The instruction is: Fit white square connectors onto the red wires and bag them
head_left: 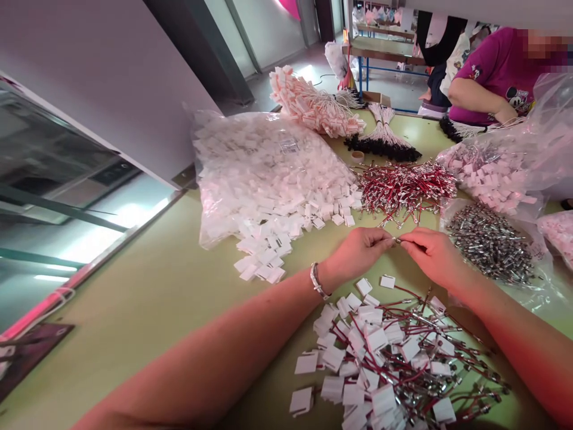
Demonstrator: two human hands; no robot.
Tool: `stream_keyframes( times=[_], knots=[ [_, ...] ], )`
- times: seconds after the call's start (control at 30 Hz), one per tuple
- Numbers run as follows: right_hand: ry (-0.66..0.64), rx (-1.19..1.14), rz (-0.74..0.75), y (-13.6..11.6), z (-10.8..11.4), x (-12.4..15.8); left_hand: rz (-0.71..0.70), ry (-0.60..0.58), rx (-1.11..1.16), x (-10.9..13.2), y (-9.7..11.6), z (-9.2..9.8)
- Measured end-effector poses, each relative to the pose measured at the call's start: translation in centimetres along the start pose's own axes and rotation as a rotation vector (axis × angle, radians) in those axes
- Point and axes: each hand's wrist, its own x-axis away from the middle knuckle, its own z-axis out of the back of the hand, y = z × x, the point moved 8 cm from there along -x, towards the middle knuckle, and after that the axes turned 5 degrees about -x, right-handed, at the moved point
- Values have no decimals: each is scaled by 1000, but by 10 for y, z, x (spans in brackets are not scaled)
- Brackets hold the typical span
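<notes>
My left hand (364, 251) and my right hand (430, 254) meet over the table, fingertips pinched at either end of a small shiny metal piece (397, 240). Most of that piece is hidden by the fingers, so its exact kind does not show. Just beyond lies a heap of short red wires with metal ends (407, 185). Close to the right hand, small silvery cylindrical parts (492, 245) fill an open plastic bag. Below both hands, white plastic housings (378, 340) joined to red wires with metal ends lie in a loose pile.
A large clear bag of white housings (268, 167) spills onto the green tabletop (147, 322). Behind it are bundled wires with pinkish-white ends (313, 101) and black-tipped white wires (382, 140). Another bag of white pieces (492, 173) stands right, near a person in a purple shirt (487, 77).
</notes>
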Motion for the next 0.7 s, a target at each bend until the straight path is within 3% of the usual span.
stream_keyframes(
  times=[0.13,0.27,0.4,0.53,0.7],
  knots=[
    [-57,-155,-91,8,-4,2,-13,-78,55,3,0,-5],
    [-64,-132,-71,5,-5,4,-13,-71,44,5,2,-3],
    [-37,-216,-149,8,-6,7,11,-77,82,7,3,-2],
    [48,-132,-84,4,0,6,8,-87,87,7,3,-4],
    [-37,-32,-32,-1,-5,6,-65,-55,-85,8,3,-4]
  ],
)
